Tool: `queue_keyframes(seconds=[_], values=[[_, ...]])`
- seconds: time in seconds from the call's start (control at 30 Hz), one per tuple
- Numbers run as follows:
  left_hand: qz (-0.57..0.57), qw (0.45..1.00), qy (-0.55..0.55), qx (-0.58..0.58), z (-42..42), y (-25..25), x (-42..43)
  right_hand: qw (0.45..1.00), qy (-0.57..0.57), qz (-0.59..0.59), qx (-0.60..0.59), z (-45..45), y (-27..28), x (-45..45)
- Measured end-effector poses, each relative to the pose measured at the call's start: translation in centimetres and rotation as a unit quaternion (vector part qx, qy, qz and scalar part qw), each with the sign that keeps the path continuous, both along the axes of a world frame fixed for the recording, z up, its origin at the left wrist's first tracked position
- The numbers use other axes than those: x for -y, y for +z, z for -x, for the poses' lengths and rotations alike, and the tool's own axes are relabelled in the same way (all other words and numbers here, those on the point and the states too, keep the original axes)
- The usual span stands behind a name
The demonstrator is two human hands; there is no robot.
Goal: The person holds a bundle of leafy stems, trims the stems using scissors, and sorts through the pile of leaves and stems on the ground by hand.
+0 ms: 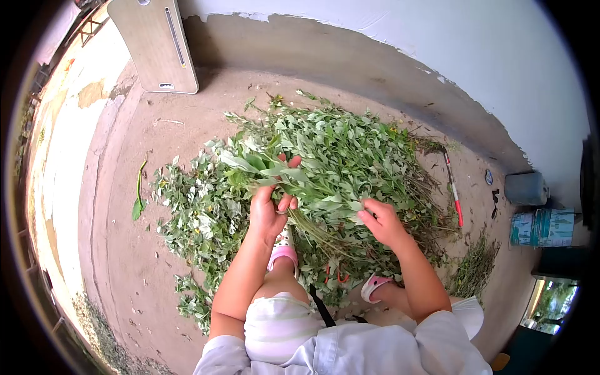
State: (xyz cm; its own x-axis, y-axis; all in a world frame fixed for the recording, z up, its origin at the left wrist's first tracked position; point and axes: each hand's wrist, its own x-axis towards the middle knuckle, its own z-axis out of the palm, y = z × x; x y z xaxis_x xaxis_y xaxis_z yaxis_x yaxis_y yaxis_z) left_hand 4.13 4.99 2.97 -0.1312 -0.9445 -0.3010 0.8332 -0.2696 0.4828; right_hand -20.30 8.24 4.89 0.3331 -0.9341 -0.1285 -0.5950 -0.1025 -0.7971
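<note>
My left hand is closed around a bunch of leafy green stems, whose broad leaves stick out above the fingers. To its right, my right hand has thumb and fingertips pinched at a leafy stem tip beside the bunch. Under both hands spreads a large pile of cut leafy plants, with bare stalks pointing to the lower right. A second heap of leaves lies to the left of my left hand. Orange-red handles, perhaps of scissors, show partly among the stems near my feet.
A wooden board leans at the back left. The wall runs behind the pile. On the right are a red-and-white stick, a grey-blue container, a teal bucket and a small plant bundle. One loose leaf lies at left.
</note>
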Motion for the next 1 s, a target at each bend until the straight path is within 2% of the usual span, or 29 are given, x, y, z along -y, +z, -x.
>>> queue_keyframes(seconds=[0.17,0.27,0.3,0.37,0.43,0.47,0.53,0.6,0.63,0.67,0.7,0.77,0.8,0.83,0.9,0.97,1.0], values=[[0.037,0.999,-0.013,-0.036,-1.5,-0.9,-0.7,1.000,0.008,0.016,-0.006,-0.5,-1.5,-0.3],[0.065,0.998,0.005,-0.015,-1.1,-0.3,-1.0,0.996,0.004,0.076,0.047,-0.6,-2.3,-0.5],[0.064,0.998,0.002,-0.015,-1.2,0.1,-1.0,0.998,0.037,0.052,0.013,-0.5,-2.2,-0.5],[0.087,0.994,0.002,0.060,-1.1,0.5,-0.9,0.997,0.066,0.027,-0.022,-0.7,-1.7,-0.4],[0.081,0.991,0.003,0.105,-1.5,0.0,-1.0,0.994,-0.002,-0.088,0.061,-3.1,0.6,0.0],[0.068,0.989,0.004,0.133,-1.5,0.3,-1.0,0.994,-0.006,-0.088,0.061,-4.1,1.0,0.5],[0.057,0.985,-0.002,0.161,-1.3,0.8,-1.3,0.992,0.097,0.051,0.058,-6.7,1.8,2.0],[0.059,0.958,0.004,0.279,-0.8,1.3,-1.5,0.995,0.076,0.066,0.010,-10.1,3.4,2.5],[0.129,0.932,0.003,0.338,-0.5,1.9,-1.6,0.991,0.087,0.076,-0.062,-11.3,3.7,2.7],[0.122,0.927,0.008,0.355,-0.8,1.4,-1.7,0.973,0.088,0.171,-0.124,-12.3,2.8,2.6],[0.116,0.922,0.010,0.370,-1.1,0.8,-1.7,0.958,0.059,0.249,-0.128,-12.9,2.3,2.4],[0.137,0.917,0.063,0.369,-1.0,0.9,-2.2,0.942,0.034,0.305,-0.137,-13.1,1.4,1.9],[0.189,0.878,0.083,0.431,-1.0,1.0,-2.1,0.934,0.028,0.328,-0.138,-12.5,0.8,1.2],[0.173,0.893,0.070,0.410,-0.5,1.8,-2.8,0.926,0.026,0.351,-0.137,-11.8,0.1,0.6],[0.162,0.934,0.139,0.286,-1.1,1.6,-2.5,0.913,0.017,0.367,-0.176,-8.7,-2.2,0.0],[0.141,0.968,0.138,0.154,-1.9,3.4,-2.5,0.917,0.011,0.358,-0.175,-4.7,-4.6,-1.3],[0.094,0.976,0.128,0.151,-1.7,4.2,-3.0,0.920,0.008,0.342,-0.189,-2.7,-6.0,-2.0]])
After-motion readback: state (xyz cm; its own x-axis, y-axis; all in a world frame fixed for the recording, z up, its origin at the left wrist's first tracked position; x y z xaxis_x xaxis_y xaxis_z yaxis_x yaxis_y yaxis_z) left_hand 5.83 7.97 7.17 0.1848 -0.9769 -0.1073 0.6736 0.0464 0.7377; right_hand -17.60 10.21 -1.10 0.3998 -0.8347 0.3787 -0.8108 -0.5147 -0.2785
